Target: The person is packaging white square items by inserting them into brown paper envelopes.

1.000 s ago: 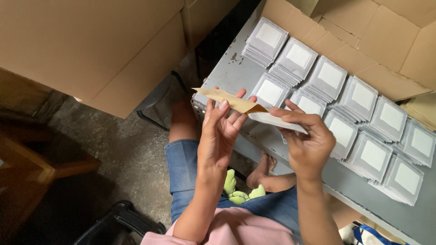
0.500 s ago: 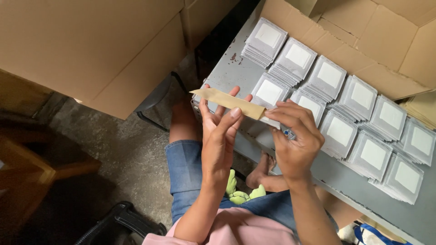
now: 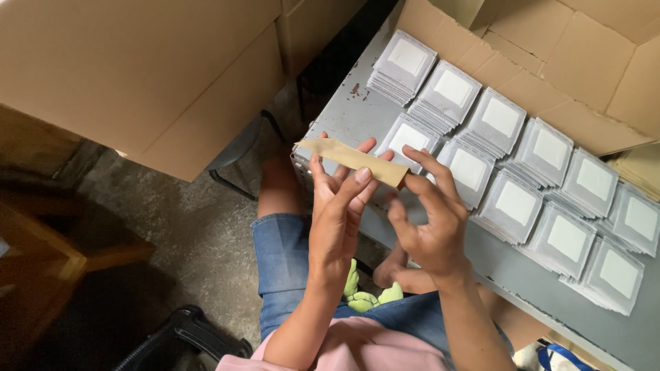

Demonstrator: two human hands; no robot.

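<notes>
A big cardboard box (image 3: 137,75) fills the left. The left hand (image 3: 340,220) pinches a brown paper strip (image 3: 354,161) above the bench (image 3: 357,113) edge; the right hand (image 3: 430,223), fingers loosely spread, apparently touches its end. Packet stacks (image 3: 512,165) line the right.

surface: grey metal table (image 3: 357,113); on it: stacks of grey-white packets (image 3: 512,161); cardboard box (image 3: 550,62)
</notes>
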